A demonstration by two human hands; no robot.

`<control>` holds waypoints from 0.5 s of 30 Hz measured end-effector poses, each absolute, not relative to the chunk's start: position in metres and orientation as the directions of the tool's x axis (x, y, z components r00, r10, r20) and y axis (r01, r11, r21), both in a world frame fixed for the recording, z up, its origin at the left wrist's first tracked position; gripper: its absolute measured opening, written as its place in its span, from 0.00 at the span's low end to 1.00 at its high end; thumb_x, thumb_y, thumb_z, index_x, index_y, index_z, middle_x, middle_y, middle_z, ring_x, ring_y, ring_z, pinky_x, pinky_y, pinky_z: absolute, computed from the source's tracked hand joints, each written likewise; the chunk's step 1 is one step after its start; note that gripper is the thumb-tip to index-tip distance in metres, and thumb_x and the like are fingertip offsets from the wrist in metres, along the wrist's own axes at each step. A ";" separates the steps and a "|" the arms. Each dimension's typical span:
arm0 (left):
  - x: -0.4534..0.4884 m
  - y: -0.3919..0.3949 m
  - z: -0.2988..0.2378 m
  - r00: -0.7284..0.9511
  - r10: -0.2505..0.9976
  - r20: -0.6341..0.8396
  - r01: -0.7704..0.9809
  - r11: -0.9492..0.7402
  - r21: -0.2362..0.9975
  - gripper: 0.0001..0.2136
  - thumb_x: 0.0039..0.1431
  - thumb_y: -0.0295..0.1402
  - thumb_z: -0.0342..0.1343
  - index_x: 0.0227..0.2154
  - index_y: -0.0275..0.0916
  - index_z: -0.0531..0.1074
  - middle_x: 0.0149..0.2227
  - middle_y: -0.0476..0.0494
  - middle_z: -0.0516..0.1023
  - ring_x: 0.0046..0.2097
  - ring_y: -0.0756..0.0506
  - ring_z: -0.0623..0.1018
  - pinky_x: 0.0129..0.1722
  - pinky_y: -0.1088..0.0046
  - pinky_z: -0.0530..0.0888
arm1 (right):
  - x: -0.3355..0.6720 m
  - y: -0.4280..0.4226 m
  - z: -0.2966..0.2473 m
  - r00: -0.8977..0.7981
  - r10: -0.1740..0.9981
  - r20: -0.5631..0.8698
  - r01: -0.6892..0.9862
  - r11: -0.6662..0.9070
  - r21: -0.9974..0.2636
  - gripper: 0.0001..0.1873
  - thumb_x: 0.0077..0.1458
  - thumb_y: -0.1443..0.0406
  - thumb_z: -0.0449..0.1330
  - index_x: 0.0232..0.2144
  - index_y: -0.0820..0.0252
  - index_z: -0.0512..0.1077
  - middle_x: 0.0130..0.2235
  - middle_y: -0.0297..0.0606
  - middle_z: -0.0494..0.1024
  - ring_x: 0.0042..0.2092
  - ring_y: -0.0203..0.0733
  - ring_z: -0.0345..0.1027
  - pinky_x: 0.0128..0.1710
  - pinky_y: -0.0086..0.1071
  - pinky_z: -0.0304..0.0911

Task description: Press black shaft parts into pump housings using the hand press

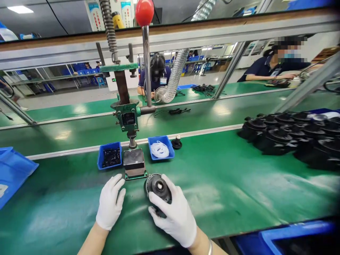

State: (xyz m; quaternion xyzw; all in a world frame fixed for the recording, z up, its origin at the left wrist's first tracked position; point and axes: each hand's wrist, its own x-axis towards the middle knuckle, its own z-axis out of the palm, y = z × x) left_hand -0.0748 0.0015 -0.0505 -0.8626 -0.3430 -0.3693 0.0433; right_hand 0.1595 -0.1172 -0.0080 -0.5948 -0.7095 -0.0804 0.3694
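My right hand (175, 212), in a white glove, grips a round black plastic housing (156, 185) with a pale piece at its centre. My left hand (111, 202), also gloved in white, rests over the green mat with its fingers stretched out and nothing in them. Just beyond both hands stands a green hand press (129, 117) with a metal block (134, 161) on its base. Left of the block is a blue bin of small black parts (111, 157). A blue bin (170, 156) with white rings (159, 149) sits to its right.
A small black part with a pale top (177, 141) stands beside the right bin. Several black housings (281, 138) crowd the right side. Blue bins lie at the left edge (16, 173) and lower right (268, 235). The red-knobbed lever (145, 14) rises overhead. Two people work beyond the frame.
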 end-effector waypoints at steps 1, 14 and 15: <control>-0.074 0.001 -0.048 0.489 0.568 0.662 0.624 -0.758 0.189 0.14 0.66 0.30 0.50 0.54 0.40 0.66 0.56 0.36 0.72 0.58 0.38 0.72 0.55 0.53 0.72 | 0.159 -0.117 -0.008 -0.027 0.794 0.608 0.905 0.278 -0.322 0.25 0.45 0.69 0.65 0.48 0.47 0.75 0.65 0.47 0.52 0.41 0.49 0.63 0.39 0.44 0.65; -0.007 0.098 0.036 0.371 0.774 0.512 0.473 -0.633 0.614 0.28 0.58 0.41 0.60 0.58 0.33 0.63 0.60 0.29 0.67 0.62 0.33 0.66 0.63 0.47 0.61 | 0.164 -0.122 -0.012 0.018 0.813 0.582 0.922 0.211 -0.323 0.26 0.45 0.69 0.65 0.49 0.46 0.74 0.65 0.48 0.52 0.40 0.48 0.62 0.38 0.42 0.65; 0.003 0.112 0.041 0.326 0.818 0.474 0.423 -0.575 0.701 0.28 0.57 0.41 0.61 0.57 0.33 0.65 0.59 0.30 0.69 0.62 0.32 0.67 0.63 0.47 0.61 | 0.165 -0.123 -0.013 0.009 0.819 0.573 0.928 0.207 -0.310 0.27 0.44 0.68 0.65 0.49 0.46 0.74 0.65 0.48 0.52 0.39 0.48 0.62 0.38 0.42 0.65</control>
